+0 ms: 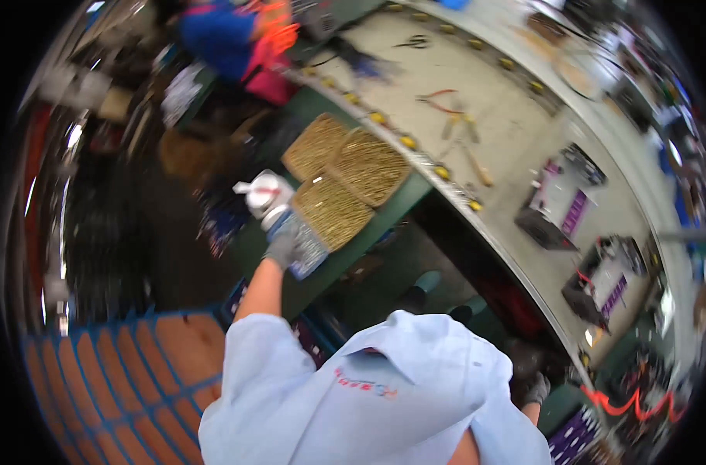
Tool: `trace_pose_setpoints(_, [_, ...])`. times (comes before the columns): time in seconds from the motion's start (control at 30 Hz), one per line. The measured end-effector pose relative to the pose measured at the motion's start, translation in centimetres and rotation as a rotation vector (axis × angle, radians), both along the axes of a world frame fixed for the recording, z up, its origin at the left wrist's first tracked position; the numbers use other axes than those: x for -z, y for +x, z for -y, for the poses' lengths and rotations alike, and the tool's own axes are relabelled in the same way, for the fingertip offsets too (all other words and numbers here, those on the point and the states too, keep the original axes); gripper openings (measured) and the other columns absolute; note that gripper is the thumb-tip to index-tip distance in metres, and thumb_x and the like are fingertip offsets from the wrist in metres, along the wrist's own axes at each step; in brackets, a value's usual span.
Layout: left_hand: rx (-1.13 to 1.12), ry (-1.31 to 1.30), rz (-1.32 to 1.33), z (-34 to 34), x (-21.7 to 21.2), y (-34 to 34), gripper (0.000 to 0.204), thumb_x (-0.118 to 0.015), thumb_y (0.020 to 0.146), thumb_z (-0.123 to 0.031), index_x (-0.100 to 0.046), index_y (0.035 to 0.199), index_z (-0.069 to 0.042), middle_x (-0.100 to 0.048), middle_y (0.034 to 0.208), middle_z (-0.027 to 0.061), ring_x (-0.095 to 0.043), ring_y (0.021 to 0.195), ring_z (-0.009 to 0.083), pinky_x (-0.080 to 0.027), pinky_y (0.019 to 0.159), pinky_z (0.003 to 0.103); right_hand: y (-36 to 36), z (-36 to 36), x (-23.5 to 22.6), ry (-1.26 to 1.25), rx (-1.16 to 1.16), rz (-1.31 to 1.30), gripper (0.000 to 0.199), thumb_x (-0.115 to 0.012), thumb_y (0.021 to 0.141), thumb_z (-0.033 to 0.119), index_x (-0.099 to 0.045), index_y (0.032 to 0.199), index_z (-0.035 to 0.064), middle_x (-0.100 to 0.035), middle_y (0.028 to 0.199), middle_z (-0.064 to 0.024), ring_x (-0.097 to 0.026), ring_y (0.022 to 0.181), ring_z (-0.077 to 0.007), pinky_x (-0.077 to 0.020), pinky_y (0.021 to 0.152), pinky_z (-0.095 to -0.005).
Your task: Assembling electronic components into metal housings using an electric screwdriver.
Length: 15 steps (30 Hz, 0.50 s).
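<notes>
My left hand (284,245), in a grey glove, reaches out to a blue tray (311,257) of small silvery parts. It lies over the tray's left side, with its fingers blurred, so any hold is hidden. Beside that tray are three bins of brass-coloured screw-like pieces, the nearest bin (333,213) touching it. A white round container (267,194) stands just beyond my left hand. My right hand (536,389), also gloved in grey, is low at the right by a dark object (531,364) beneath the bench edge; its fingers are too unclear to read.
A long pale workbench (500,139) edged with yellow rollers runs diagonally at right. Pliers (446,101) and two black-and-purple metal assemblies (558,201) lie on it. An orange coiled hose (636,407) hangs lower right. Blue-strapped brown boards (147,372) are at lower left. Another person (221,43) stands far left.
</notes>
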<state>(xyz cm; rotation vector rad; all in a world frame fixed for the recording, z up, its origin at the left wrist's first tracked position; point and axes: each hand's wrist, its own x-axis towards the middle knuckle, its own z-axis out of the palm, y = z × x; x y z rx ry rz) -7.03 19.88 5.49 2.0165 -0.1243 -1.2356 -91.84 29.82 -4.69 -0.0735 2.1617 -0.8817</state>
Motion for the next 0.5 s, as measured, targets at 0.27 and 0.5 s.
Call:
trace_pose_setpoints(0.27, [0.574,0.338,0.381,1.2,7.9,10.6,0.053,-0.05,0.1,-0.045,-0.052,0.139,-0.01,-0.063,0.129,0.0076,-0.058,0.119,0.0232,-0.049,0.097,0.034,7.8,-1.9,0.5,-0.055,-0.298,-0.406,0.046,-0.075,0.085,0.022,-0.06,0.124,0.0035,-0.068,0.106,-0.0097,-0.063,0.098,-0.0227,-0.0495,0.09,-0.036])
trace_pose_setpoints(0.5, [1.011,0.362,0.335,17.6,8.8,-3.6,0.05,-0.053,0.098,-0.041,-0.058,0.133,-0.005,-0.066,0.125,0.0075,-0.059,0.117,0.0234,-0.049,0.096,0.033,2.6,-23.1,0.1,-0.364,0.946,-0.069,0.014,-0.069,0.086,0.016,-0.065,0.098,0.01,-0.065,0.08,-0.0053,-0.062,0.058,-0.0173,-0.0525,0.049,-0.031])
